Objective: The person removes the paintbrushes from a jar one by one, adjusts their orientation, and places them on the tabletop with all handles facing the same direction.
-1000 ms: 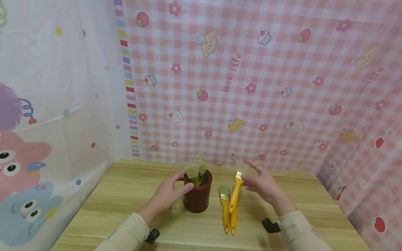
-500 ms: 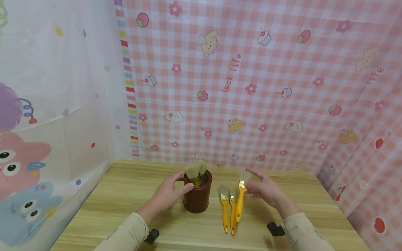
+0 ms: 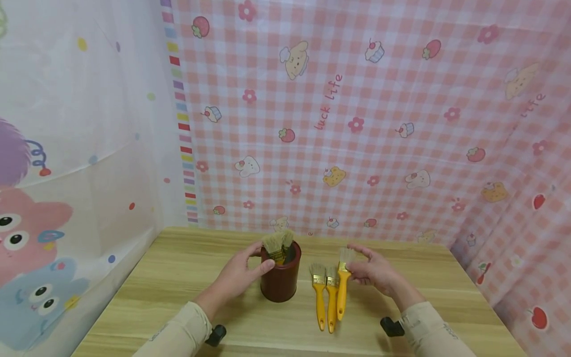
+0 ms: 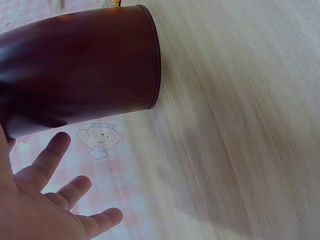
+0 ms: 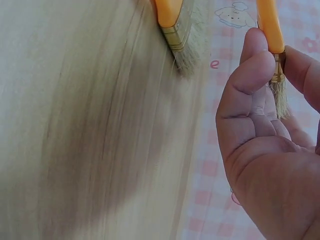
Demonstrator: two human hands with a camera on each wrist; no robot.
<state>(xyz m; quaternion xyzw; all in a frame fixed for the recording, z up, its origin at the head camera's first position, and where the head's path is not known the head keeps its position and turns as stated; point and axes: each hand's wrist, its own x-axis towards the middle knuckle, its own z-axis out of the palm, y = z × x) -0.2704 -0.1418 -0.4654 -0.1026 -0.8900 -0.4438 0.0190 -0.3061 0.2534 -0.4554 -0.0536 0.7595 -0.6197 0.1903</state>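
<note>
In the head view, my left hand (image 3: 241,270) holds the dark brown brush pot (image 3: 280,285) at its left side, the thumb on the near rim. The left wrist view shows the pot's smooth wall (image 4: 85,65) and several spread fingers (image 4: 82,192) apart from it. Two paintbrushes with bristles up stand tilted inside the pot. My right hand (image 3: 379,270) pinches a yellow-handled paintbrush (image 3: 342,290) near its metal ferrule, bristles away from me. Left of it, two similar paintbrushes, one on the left (image 3: 319,297) and one in the middle (image 3: 331,300), lie side by side on the table.
The wood-grain table (image 3: 178,277) ends at a pink checked cloth (image 3: 303,148) behind. A white printed cloth (image 3: 111,163) hangs on the left. Black wrist-camera pieces, left (image 3: 216,336) and right (image 3: 391,326), sit by the cuffs.
My right hand has moved the pinched paintbrush rightward and nearer to me, from over the middle brush to beside it. My left hand stays at the pot.
</note>
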